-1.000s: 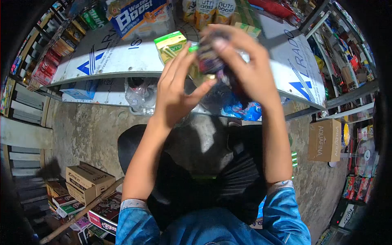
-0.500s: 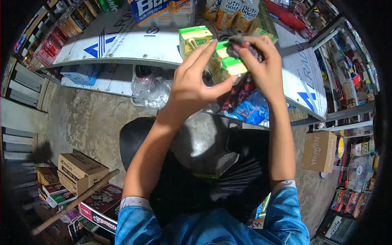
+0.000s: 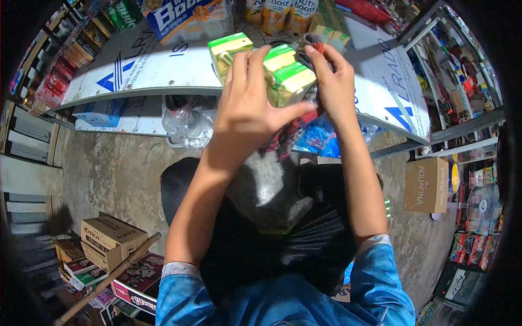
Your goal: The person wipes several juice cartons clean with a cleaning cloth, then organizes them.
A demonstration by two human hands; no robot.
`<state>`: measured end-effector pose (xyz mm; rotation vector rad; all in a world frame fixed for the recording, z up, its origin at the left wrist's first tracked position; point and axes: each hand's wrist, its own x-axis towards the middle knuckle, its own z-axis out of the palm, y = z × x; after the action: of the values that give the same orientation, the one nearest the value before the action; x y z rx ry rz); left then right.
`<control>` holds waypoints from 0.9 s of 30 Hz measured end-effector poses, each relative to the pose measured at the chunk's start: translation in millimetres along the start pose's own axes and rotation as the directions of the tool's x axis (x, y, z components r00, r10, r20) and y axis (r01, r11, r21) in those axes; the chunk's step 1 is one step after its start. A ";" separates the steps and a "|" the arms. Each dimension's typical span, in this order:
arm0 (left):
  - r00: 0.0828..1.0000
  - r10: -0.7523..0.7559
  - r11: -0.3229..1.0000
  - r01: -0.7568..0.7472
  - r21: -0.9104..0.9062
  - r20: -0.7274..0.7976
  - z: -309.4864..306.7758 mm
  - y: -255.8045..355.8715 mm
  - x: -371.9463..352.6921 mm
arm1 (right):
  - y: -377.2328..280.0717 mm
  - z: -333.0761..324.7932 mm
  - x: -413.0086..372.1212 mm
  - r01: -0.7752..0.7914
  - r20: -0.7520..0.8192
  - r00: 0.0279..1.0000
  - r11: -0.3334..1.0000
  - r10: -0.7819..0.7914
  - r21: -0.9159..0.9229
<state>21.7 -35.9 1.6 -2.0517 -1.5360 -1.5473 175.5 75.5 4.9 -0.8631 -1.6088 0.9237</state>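
Note:
My left hand point(image 3: 247, 106) curves round a pair of green-and-yellow drink cartons point(image 3: 292, 79), its fingers along their left side and its thumb stretched below them. Pinched in my right hand point(image 3: 336, 81) is a dark cloth point(image 3: 308, 51) with red and black patterning, bunched against the cartons' right side. The cloth's lower part point(image 3: 288, 133) hangs past the shelf edge, partly hidden by the cartons and my left thumb. Another green-and-yellow carton point(image 3: 230, 42) stands just behind my left fingers on the white shelf point(image 3: 179, 68).
Behind my hands are a bottled-drink pack point(image 3: 190, 22) and several orange pouches point(image 3: 277, 15). A clear plastic bag point(image 3: 190, 125) and a blue bag point(image 3: 321, 138) hang below the shelf front. Cardboard boxes point(image 3: 111, 239) and a wooden stick point(image 3: 109, 277) lie at left; an Aquafina box point(image 3: 426, 185) is right.
My view has shifted a little, so the shelf goods sit further left. The cartons have turned to show more of their tops. The cloth has moved to their right side.

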 end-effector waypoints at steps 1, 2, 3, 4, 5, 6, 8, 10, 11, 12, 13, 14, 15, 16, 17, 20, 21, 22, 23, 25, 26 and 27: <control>1.000 0.005 1.000 -0.005 -0.002 -0.003 0.8 1.6 0.7 | -1.6 0.0 -3.3 0.005 -0.003 1.000 1.000 -0.005 -0.002; 0.998 -0.056 0.998 0.056 0.014 0.001 1.2 2.9 2.0 | -2.4 1.3 -6.4 0.004 0.002 1.000 0.999 -0.004 0.050; 0.993 -0.117 0.993 0.117 0.032 0.004 1.7 4.0 4.0 | -3.5 2.7 -7.7 0.002 0.008 1.000 0.995 -0.003 0.103; 0.978 -0.199 0.980 0.199 0.003 0.056 -0.2 4.5 7.3 | -4.9 1.6 -7.7 0.053 0.007 0.999 0.997 -0.054 0.064; 0.978 -0.197 0.980 0.197 0.000 0.062 -1.3 2.7 8.0 | 0.3 -0.7 -7.4 0.050 0.000 0.999 0.997 -0.050 0.063; 0.977 -0.204 0.978 0.205 -0.025 0.064 -2.4 0.1 8.8 | 11.1 -3.3 -5.6 0.077 0.041 0.996 0.996 -0.078 0.033; 0.986 -0.168 0.983 0.169 -0.066 0.020 0.4 -4.3 9.1 | 23.0 -7.8 -2.5 0.107 0.114 0.989 0.989 -0.096 -0.097; 0.988 -0.153 0.985 0.154 -0.076 0.010 3.3 -7.8 8.9 | 22.4 -14.7 -3.9 0.083 0.112 0.991 0.996 -0.077 -0.043; 0.990 -0.143 0.986 0.142 -0.087 -0.012 4.1 -9.3 8.2 | 8.7 -15.7 -4.7 0.065 0.120 0.991 0.998 -0.066 0.009; 0.983 -0.179 0.981 0.182 -0.068 0.047 3.7 -10.5 6.7 | -12.3 -13.2 -9.2 0.126 0.124 0.984 0.992 -0.128 0.017; 0.983 -0.179 0.981 0.182 -0.070 0.051 5.0 -8.8 6.0 | -20.1 -9.3 -13.4 0.153 0.152 0.975 0.986 -0.161 0.065; 0.974 -0.216 0.973 0.221 -0.068 0.074 5.4 -6.7 5.8 | -19.8 -8.6 -15.2 0.163 0.146 0.976 0.987 -0.160 -0.009; 0.964 -0.249 0.965 0.256 -0.064 0.098 5.1 -4.4 6.3 | -17.9 -8.8 -16.6 0.174 0.136 0.977 0.981 -0.161 -0.083; 0.977 -0.197 0.978 0.202 -0.058 0.085 4.7 -1.4 5.6 | -2.4 -9.8 -13.8 0.175 0.125 0.978 0.981 -0.164 -0.081; 0.978 -0.188 0.979 0.194 -0.061 0.090 1.8 4.3 6.2 | 23.8 -11.6 -8.2 0.183 0.116 0.980 0.964 -0.162 -0.196; 0.968 -0.112 0.966 0.054 0.251 0.225 -7.1 21.8 7.5 | 10.0 -12.1 -16.9 0.168 0.113 0.983 0.954 -0.144 -0.248; 0.968 -0.110 0.968 0.052 0.246 0.226 -7.9 19.3 8.9 | -11.2 -10.2 -20.6 0.201 0.120 0.976 0.958 -0.179 -0.202; 0.973 -0.098 0.974 0.050 0.222 0.211 -11.5 15.9 6.6 | -17.8 -9.5 -21.7 0.317 0.142 0.945 0.935 -0.296 -0.157; 0.975 -0.090 0.979 0.048 0.200 0.205 -14.6 14.1 2.1 | -12.8 -9.5 -25.6 0.298 0.141 0.950 0.942 -0.278 -0.155; 0.976 -0.102 0.983 0.069 0.170 0.194 -13.5 8.2 -1.5 | -2.2 -7.3 -21.9 0.149 0.148 0.980 0.985 -0.135 -0.091; 0.990 -0.022 0.992 0.004 0.127 0.137 -8.6 0.3 -8.3 | 7.3 -3.9 -19.4 0.041 0.098 0.995 0.998 -0.035 -0.055; 0.995 0.055 0.995 -0.061 0.084 0.080 -4.1 -6.5 -15.1 | 3.1 -3.5 -20.1 0.038 0.096 0.995 0.998 -0.033 -0.050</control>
<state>14.9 -44.9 -11.0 -2.1113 -1.5263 -1.3717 183.1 59.6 -5.8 -0.8348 -1.7309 0.9130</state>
